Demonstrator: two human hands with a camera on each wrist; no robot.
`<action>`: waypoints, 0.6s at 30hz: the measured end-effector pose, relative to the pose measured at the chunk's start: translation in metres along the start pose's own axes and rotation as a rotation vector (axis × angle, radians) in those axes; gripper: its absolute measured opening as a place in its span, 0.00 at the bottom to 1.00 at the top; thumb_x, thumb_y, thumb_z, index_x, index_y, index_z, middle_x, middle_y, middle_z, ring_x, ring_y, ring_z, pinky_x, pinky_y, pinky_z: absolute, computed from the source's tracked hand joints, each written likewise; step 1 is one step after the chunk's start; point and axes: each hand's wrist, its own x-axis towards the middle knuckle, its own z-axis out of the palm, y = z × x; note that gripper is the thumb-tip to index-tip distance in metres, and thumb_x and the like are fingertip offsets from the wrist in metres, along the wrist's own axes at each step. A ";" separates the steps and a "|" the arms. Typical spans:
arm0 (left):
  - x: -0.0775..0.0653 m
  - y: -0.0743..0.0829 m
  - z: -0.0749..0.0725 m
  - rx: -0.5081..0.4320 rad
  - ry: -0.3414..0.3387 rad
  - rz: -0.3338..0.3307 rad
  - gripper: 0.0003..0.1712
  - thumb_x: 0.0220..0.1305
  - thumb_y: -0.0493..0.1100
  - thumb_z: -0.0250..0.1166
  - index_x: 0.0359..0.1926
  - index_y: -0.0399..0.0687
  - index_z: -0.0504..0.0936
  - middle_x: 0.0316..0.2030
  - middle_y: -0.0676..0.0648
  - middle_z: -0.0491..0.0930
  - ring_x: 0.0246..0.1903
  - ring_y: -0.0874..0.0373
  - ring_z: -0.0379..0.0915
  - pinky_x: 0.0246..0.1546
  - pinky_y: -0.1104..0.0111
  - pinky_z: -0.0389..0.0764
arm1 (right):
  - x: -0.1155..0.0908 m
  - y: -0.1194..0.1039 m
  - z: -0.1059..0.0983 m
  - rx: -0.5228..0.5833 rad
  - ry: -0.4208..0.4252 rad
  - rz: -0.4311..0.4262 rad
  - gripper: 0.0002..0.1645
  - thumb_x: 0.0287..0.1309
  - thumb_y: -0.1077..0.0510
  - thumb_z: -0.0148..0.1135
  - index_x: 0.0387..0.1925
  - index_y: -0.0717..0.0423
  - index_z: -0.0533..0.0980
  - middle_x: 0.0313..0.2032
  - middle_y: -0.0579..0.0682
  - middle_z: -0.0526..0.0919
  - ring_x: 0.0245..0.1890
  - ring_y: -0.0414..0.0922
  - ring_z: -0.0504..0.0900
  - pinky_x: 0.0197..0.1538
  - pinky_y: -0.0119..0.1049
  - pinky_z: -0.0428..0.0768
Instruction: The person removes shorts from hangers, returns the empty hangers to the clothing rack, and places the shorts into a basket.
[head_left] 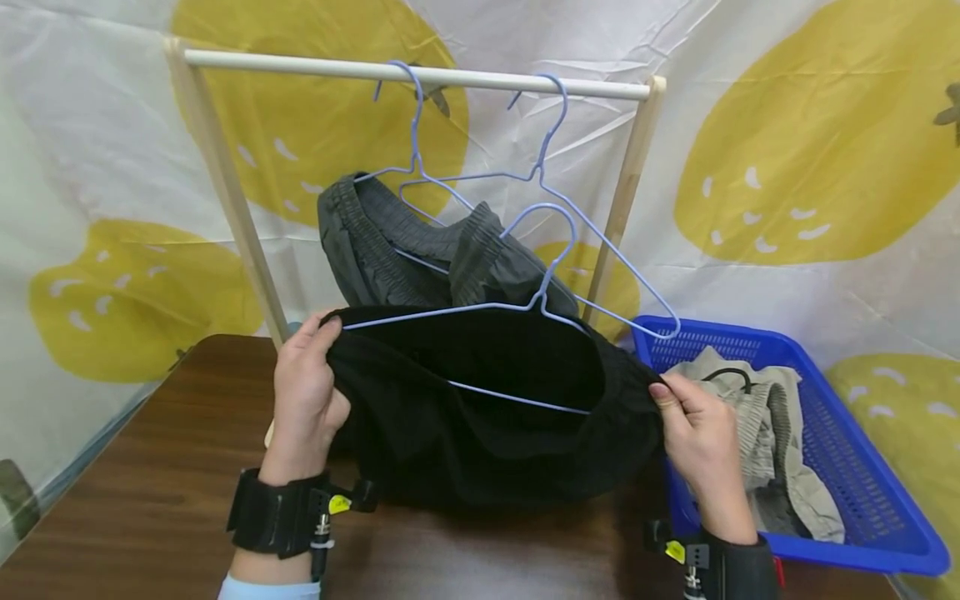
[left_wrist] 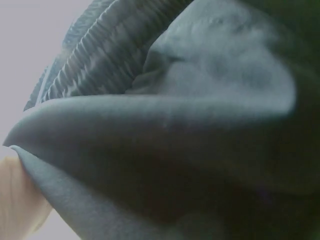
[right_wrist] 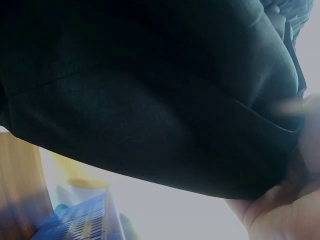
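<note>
A black elastic-waist garment (head_left: 487,467) is stretched between both hands, its waist opening facing up. My left hand (head_left: 303,392) pinches the waist edge at the left corner. At the opposite corner, my right hand (head_left: 701,433) grips the edge between thumb and fingers. A light-purple hanger (head_left: 542,297) sits inside the opening; its hook is below the rail, apart from it. The hanger's left end is hidden near the left thumb, and its right end is inside the cloth. Dark cloth fills most of both wrist views, with part of the right hand (right_wrist: 285,215) at the edge.
Behind the garment stands a rack with a white rail (head_left: 315,64). Grey elastic-waist bottoms (head_left: 375,250) hang there on one hanger, beside a bare hanger (head_left: 600,237). To the right, a blue basket (head_left: 877,475) holds beige clothing (head_left: 757,433). Below is a brown table (head_left: 172,467).
</note>
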 end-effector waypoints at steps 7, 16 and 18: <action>0.000 0.003 -0.001 -0.107 -0.066 -0.061 0.26 0.85 0.42 0.41 0.75 0.34 0.57 0.72 0.42 0.58 0.73 0.54 0.56 0.72 0.67 0.63 | 0.000 -0.002 0.003 0.012 0.017 0.001 0.07 0.66 0.67 0.65 0.31 0.60 0.84 0.27 0.57 0.87 0.29 0.30 0.77 0.35 0.26 0.71; 0.001 0.007 -0.002 -0.209 -0.109 -0.149 0.35 0.85 0.43 0.37 0.82 0.41 0.33 0.82 0.48 0.37 0.79 0.59 0.41 0.77 0.67 0.49 | -0.001 -0.004 0.006 0.028 0.058 -0.008 0.06 0.66 0.67 0.65 0.32 0.62 0.85 0.29 0.58 0.88 0.32 0.23 0.77 0.37 0.26 0.72; 0.001 0.008 -0.003 -0.268 -0.118 -0.174 0.35 0.85 0.44 0.38 0.83 0.45 0.33 0.81 0.49 0.39 0.77 0.60 0.43 0.77 0.68 0.49 | -0.001 -0.005 0.007 0.030 0.066 -0.009 0.06 0.66 0.67 0.65 0.32 0.62 0.85 0.29 0.58 0.88 0.32 0.26 0.78 0.37 0.26 0.72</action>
